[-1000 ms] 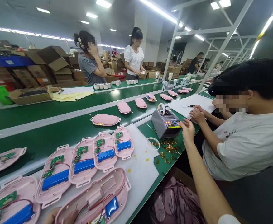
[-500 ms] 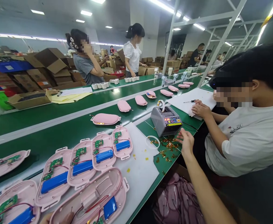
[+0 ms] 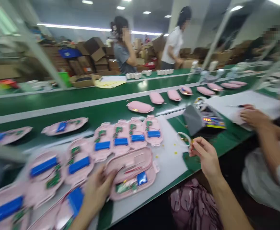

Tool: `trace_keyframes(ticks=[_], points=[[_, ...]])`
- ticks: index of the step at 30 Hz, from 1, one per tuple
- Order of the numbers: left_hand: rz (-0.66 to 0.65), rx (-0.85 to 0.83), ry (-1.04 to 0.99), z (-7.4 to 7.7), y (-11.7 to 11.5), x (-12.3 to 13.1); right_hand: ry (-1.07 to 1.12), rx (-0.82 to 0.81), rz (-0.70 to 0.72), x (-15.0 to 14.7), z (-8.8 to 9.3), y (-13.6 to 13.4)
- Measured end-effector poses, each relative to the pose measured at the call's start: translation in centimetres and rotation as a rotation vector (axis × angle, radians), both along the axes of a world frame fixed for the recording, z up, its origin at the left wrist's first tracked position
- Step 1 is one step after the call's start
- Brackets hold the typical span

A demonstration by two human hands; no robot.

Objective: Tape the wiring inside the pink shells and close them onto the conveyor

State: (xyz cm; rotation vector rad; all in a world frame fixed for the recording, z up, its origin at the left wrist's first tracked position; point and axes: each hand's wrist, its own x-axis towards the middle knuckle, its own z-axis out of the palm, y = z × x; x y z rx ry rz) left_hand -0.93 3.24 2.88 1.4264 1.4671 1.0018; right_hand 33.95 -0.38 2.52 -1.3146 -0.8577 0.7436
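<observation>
My left hand grips the left end of a pink plastic shell half, its hollow inside facing up. Red wires run in it. Partly beneath lies a matching pink shell half with a green circuit board and a blue battery. My right hand is raised near the table edge, thumb and fingers pinched on what looks like a small piece of amber tape. Just beyond the fingers are a white ring and a grey tape dispenser with a lit display.
Several open pink shells with blue batteries line the white sheet. Closed pink units lie on the green belt. A pile of pink pieces sits below the table edge. A co-worker's hands work at right.
The view has swung left. My right hand has left the dispenser's front and come nearer the shells, its fingers now pinched. My left hand still holds the shell half.
</observation>
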Motion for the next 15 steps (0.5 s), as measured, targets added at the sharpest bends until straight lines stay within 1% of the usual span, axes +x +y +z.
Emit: trace_keyframes(ticks=[1, 3, 4, 5, 6, 7, 9, 12, 15], points=[[-0.081, -0.048, -0.103, 0.0, -0.2, 0.1, -0.179, 0.033, 0.180, -2.5, 1.3, 0.1], [-0.157, -0.099, -0.285, -0.4, -0.3, 0.2, -0.583, 0.111, 0.527, -7.6, 4.0, 1.2], [-0.175, -0.107, -0.350, -0.7, -0.3, 0.1, -0.780, 0.162, 0.661, -10.0, 5.1, 2.1], [-0.181, -0.101, -0.399, -1.0, -0.4, 0.1, -0.954, 0.220, 0.761, -12.2, 5.8, 2.9], [-0.189, -0.094, -0.437, -1.2, -0.4, 0.1, -1.096, 0.275, 0.831, -14.0, 6.2, 3.8], [-0.198, -0.088, -0.471, -1.4, -0.5, 0.1, -1.206, 0.317, 0.878, -15.4, 6.2, 4.6], [-0.215, -0.087, -0.534, -1.7, -0.7, 0.2, -1.335, 0.350, 0.941, -17.0, 5.6, 5.9], [-0.235, -0.090, -0.584, -2.0, -0.8, 0.2, -1.421, 0.336, 0.957, -17.4, 4.2, 6.8], [-0.243, -0.068, -0.591, -2.3, -0.7, 0.2, -1.509, 0.336, 0.925, -17.7, 3.7, 6.6]])
